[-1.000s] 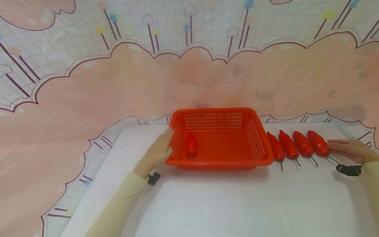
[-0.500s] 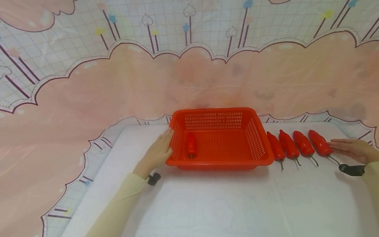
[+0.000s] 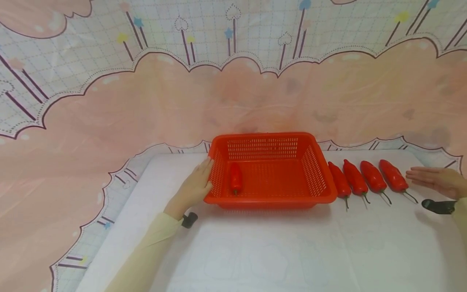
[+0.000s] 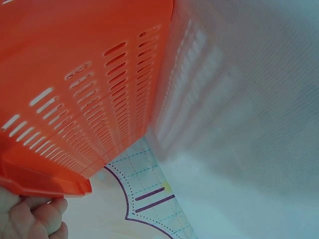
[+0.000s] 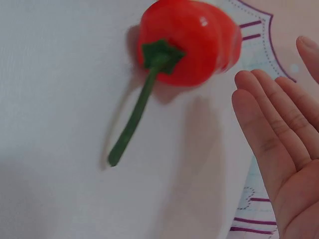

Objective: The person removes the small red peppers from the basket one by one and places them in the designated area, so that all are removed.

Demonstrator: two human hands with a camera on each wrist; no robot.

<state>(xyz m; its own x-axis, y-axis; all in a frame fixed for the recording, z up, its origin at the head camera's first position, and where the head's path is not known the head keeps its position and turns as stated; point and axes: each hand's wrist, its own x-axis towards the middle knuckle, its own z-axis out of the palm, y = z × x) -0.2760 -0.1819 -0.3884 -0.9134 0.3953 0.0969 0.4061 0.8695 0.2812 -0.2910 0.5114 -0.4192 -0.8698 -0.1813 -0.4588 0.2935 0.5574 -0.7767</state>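
Note:
At the left end of a red plastic basket (image 3: 270, 199), my left hand (image 3: 193, 186) rests against the rim, fingers mostly straight. In the left wrist view its fingertips (image 4: 47, 214) touch the rim's edge from below; the thumb is hidden there. My right hand (image 3: 439, 180) is held flat with straight fingers, holding nothing. It stands just right of the outermost red pepper (image 3: 393, 176), with a small gap. That pepper's green stem (image 5: 134, 119) points toward the near side. One red pepper (image 3: 236, 178) lies inside the basket at its left.
Other red peppers (image 3: 355, 178) lie in a slanted row right of the basket, the leftmost (image 3: 340, 180) close to its wall. All sit on a white table (image 3: 270, 251). A patterned cloth (image 3: 255, 101) hangs behind the table. Each wrist wears a black camera (image 3: 438, 206).
The right hand has drawn away to the right from the outermost pepper, which has shifted slightly right from its earlier place. The left hand and basket stay put.

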